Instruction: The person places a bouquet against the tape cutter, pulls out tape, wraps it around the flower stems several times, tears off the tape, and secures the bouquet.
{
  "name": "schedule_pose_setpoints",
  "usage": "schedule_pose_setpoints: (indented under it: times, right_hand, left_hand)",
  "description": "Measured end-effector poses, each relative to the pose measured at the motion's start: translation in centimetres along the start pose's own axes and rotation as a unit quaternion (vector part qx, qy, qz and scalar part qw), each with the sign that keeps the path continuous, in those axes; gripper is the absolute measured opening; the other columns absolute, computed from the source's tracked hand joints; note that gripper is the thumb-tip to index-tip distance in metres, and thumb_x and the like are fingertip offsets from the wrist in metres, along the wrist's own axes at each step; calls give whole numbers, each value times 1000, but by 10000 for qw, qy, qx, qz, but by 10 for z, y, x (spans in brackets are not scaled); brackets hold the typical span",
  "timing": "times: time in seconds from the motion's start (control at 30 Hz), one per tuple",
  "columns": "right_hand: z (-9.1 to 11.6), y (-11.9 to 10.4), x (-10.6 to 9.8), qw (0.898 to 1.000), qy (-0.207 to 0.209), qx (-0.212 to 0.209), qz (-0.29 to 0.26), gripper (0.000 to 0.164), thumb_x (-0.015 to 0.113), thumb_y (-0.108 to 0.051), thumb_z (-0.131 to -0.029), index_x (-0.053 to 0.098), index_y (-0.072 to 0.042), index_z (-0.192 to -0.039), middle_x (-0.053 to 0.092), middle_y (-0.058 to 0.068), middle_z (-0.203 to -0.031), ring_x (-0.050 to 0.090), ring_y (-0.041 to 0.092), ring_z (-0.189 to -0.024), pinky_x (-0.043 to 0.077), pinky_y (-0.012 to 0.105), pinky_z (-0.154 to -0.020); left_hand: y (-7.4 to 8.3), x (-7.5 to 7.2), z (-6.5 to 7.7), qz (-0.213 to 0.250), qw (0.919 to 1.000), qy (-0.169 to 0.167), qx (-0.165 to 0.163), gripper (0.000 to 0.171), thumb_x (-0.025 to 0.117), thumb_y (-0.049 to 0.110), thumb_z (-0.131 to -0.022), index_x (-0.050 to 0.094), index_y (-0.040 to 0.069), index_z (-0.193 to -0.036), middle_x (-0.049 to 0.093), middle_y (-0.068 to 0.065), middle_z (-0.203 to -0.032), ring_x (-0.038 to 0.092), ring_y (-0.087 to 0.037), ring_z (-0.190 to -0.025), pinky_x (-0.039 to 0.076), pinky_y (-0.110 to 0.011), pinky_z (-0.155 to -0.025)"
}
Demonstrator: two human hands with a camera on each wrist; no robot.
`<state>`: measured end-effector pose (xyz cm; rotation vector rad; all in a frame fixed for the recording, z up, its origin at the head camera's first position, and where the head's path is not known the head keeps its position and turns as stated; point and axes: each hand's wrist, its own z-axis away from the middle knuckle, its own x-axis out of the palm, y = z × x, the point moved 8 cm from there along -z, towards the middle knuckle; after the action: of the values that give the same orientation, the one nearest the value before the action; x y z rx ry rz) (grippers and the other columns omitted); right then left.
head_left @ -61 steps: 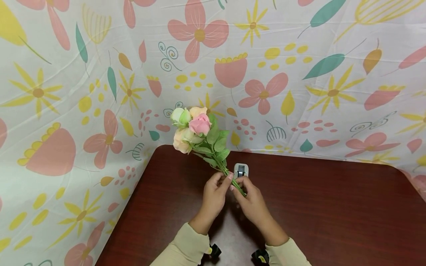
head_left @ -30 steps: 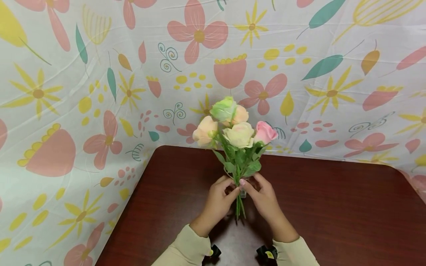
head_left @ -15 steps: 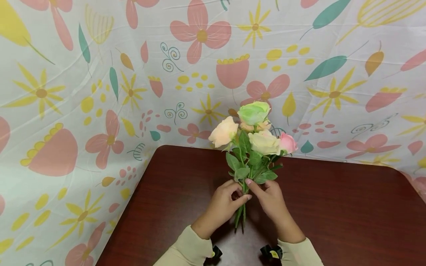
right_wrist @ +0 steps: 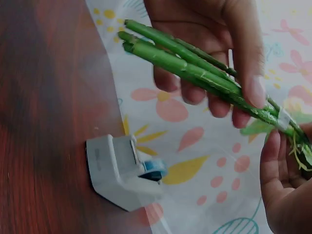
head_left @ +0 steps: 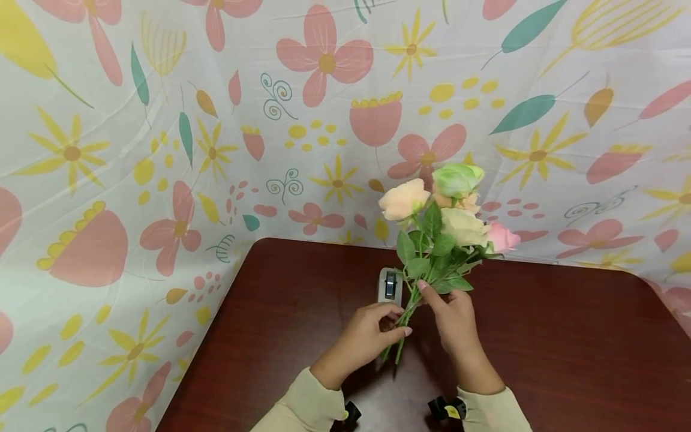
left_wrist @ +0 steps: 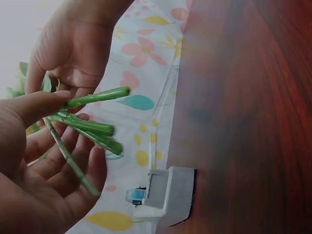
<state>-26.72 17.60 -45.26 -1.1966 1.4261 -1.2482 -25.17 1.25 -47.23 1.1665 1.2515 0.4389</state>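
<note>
Both hands hold a bouquet of roses [head_left: 465,228] in pink, cream, peach and green, leaning right in the head view. My left hand [head_left: 363,339] pinches the lower stems between thumb and fingers. Higher up, just below the leaves, my right hand [head_left: 457,321] pinches the stems too. Several cut green stem ends [right_wrist: 180,68] stick out past the left hand in the right wrist view. A pale shiny band [right_wrist: 283,119] lies on the stems between the two hands. Behind them on the table stands a grey tape dispenser [head_left: 384,294] with a blue-looking roll.
The dark red-brown wooden table [head_left: 550,342] reaches to a white cloth backdrop [head_left: 324,150] printed with flowers and leaves, at the back and left. Black wrist straps [head_left: 447,409] sit at the sleeve cuffs.
The bouquet has swung from leaning left, through upright, to leaning right, and the stems have shifted in the fingers. Both hands have moved slightly right. The tape dispenser shows again beside the stems.
</note>
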Motion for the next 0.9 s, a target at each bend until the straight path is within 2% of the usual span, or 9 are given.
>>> schedule_pose_setpoints:
  times: [0.17,0.33,0.43,0.57,0.77,0.9]
  right_hand:
    - [-4,7,-15,9984,306,347,-323,28,67,-22,-99,65,-2,-119,72,-13,-91,67,7,-80,56,27,-75]
    - [-4,18,-23,9972,238,694,-121,28,67,-28,-99,68,0,-101,69,-12,-78,65,9,-76,55,28,-77]
    - [-3,28,-25,9962,176,846,-72,27,65,-29,-99,67,-2,-99,67,-12,-79,65,8,-76,57,29,-77]
    - [-3,42,-26,9954,3,963,-33,28,63,-29,-101,65,-1,-104,66,-12,-85,65,7,-79,58,31,-77]
    - [-3,64,-24,9907,-497,1193,429,43,59,-34,-103,61,6,-120,66,-8,-96,66,7,-85,59,34,-83]
    - [-1,80,-24,9866,-668,1415,454,43,59,-34,-103,60,6,-118,66,-2,-103,68,7,-88,59,34,-84]
  left_hand:
    - [-5,12,-1,10,9988,-459,-183,36,74,37,-92,68,22,-124,70,8,-106,63,2,-91,52,-20,-77]
    - [-8,22,-2,-31,9978,-651,-105,31,76,35,-91,70,22,-118,70,10,-98,61,3,-83,51,-18,-75]
    - [-11,26,-2,-96,9972,-733,-145,31,78,33,-90,70,20,-117,69,11,-94,59,4,-80,50,-18,-74]
    - [-17,31,-3,-165,9955,-892,-274,28,79,32,-89,70,20,-113,68,12,-90,58,4,-76,49,-18,-70]
    - [-30,42,-3,-403,9897,-1282,-503,23,79,32,-88,68,21,-105,64,14,-80,57,1,-66,48,-19,-62]
    - [-39,50,-2,-601,9842,-1517,-688,25,80,33,-87,66,19,-104,63,12,-80,57,-1,-66,48,-20,-60]
